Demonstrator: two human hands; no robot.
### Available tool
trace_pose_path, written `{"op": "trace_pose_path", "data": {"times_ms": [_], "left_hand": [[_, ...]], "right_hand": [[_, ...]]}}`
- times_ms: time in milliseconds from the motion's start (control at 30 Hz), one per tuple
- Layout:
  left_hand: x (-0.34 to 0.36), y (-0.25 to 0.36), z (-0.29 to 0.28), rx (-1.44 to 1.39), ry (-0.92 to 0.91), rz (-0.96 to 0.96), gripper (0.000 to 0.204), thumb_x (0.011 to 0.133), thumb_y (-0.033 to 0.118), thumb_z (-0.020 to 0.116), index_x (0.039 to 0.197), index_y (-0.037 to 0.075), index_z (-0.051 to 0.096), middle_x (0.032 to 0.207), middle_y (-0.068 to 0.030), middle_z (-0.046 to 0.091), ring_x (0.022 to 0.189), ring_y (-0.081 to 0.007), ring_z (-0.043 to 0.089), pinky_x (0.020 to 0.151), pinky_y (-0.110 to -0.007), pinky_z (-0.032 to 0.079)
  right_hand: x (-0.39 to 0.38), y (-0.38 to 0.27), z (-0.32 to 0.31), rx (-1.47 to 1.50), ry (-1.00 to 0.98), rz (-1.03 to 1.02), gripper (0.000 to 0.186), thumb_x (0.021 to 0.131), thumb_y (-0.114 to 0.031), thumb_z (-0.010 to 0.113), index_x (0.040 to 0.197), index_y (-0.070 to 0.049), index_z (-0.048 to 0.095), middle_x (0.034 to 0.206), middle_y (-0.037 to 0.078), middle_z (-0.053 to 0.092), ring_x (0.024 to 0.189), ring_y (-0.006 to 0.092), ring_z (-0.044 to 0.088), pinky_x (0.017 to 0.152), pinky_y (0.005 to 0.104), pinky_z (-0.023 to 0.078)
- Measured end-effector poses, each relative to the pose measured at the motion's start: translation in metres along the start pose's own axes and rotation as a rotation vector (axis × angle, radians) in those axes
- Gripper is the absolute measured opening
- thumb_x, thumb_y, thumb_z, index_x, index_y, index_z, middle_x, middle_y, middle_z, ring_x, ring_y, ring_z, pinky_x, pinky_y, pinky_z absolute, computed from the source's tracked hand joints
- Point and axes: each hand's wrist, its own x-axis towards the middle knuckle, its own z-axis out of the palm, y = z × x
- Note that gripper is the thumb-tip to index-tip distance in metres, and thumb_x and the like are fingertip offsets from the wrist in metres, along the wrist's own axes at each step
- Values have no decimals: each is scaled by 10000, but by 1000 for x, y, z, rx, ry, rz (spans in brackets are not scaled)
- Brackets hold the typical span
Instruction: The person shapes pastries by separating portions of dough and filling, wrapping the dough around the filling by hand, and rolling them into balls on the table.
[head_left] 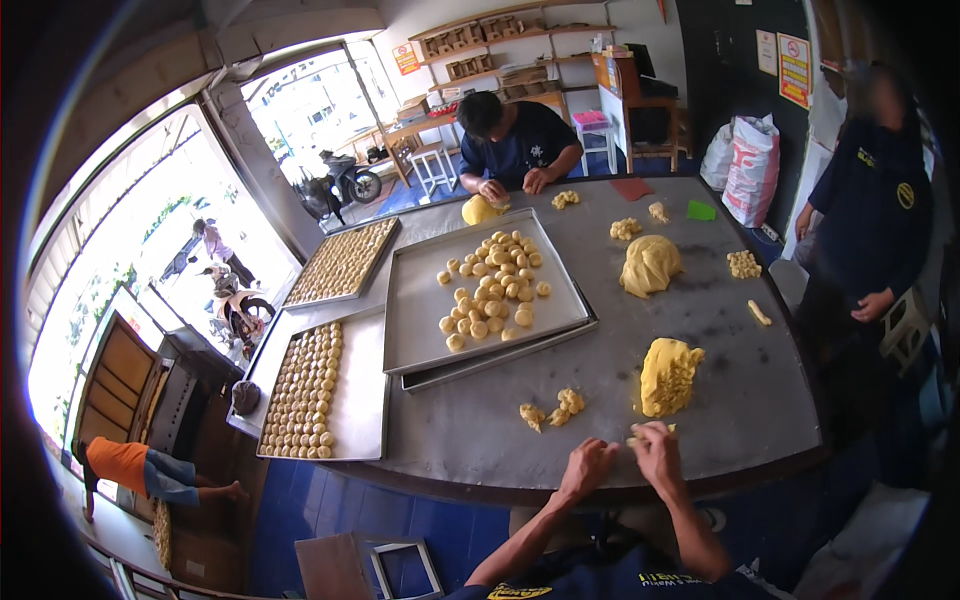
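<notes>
On the metal table's near edge my right hand [657,455] has its fingers curled on a small piece of yellow dough [636,440]. Just to its left my left hand [588,465] has curled fingers low over the table; whether anything is in them is hidden. A large rough yellow dough mound [668,375] sits just beyond my right hand. Small torn dough clumps [566,405] lie in front of my left hand, and a short dough strip [758,313] lies to the right.
Trays [408,335] of dough balls fill the table's left half. A smooth dough mound [650,265] and a green scraper [700,210] lie farther back. A co-worker [518,150] works opposite; another person [860,200] stands at right. A person in orange [120,462] bends at left.
</notes>
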Motion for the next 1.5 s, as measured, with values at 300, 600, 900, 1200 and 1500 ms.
{"op": "trace_pose_path", "data": {"times_ms": [300,600,900,1200,1500], "left_hand": [[-7,-6,-26,-399,-39,-310,367,1118,361,440,1210,30,566,1078,-98,583,1062,-210,548,980,-369,435],[-16,-1,-33,237,-215,135,206,1042,199,548,1115,14,600,1203,-203,519,1147,-368,491,1026,-460,414],[-7,-4,-42,335,48,88,174,1012,111,559,1139,31,647,1231,-187,680,1151,-371,625,937,-444,508],[62,-9,-22,638,118,5,267,1064,241,470,966,57,636,894,-121,652,949,-339,573,873,-473,415],[-3,8,-50,601,-157,158,313,966,161,648,1277,141,673,1174,-110,670,1111,-303,592,1006,-495,438]], "right_hand": [[19,56,-51,-214,176,32,159,896,3,687,1045,21,738,1059,195,707,918,378,694,798,418,550],[90,74,-63,-274,143,-92,978,719,48,854,1523,-22,303,1559,241,391,1431,413,417,1175,445,387],[80,79,-45,-206,207,33,368,826,-97,754,1157,-5,621,1100,207,675,1029,417,650,863,479,541],[24,49,-15,-404,152,53,344,896,-68,673,1229,-2,621,1178,186,642,1075,359,649,869,436,578],[17,55,-31,-272,171,142,164,906,-99,718,1032,-2,677,1173,119,600,1087,345,614,909,431,550]]}}
